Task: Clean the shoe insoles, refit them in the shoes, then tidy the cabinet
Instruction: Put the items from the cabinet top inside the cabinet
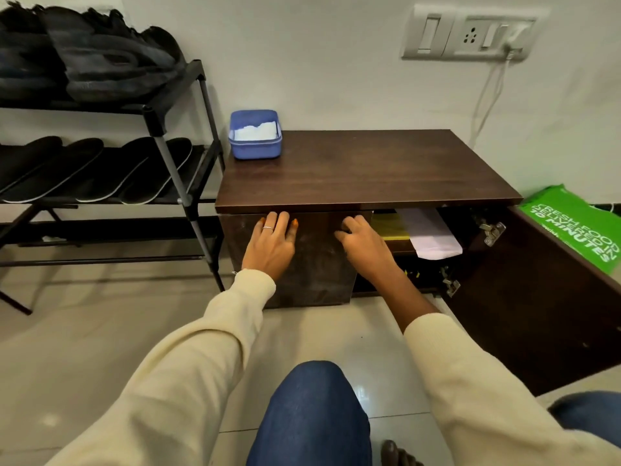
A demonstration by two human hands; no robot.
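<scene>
We see both hands on the left door (302,260) of the dark wood cabinet (366,169). The left hand (270,242) lies flat on the door face, fingers straight, tips up at the door's top edge just under the cabinet top; it holds nothing. The right hand (363,245) sits beside it, to its right, fingers bent over the door's free edge; whether they actually clasp that edge we cannot tell.

Right of the right hand the cabinet stands open: white paper (433,235) and something yellow (389,227) lie on the shelf just past the fingers. The right door (537,297) is swung wide.

Above the left hand, on the cabinet top's far left corner, a blue tub (255,135). Well left of both hands, four dark insoles (97,171) lie on the rack (174,163), shoes (90,52) above them.
</scene>
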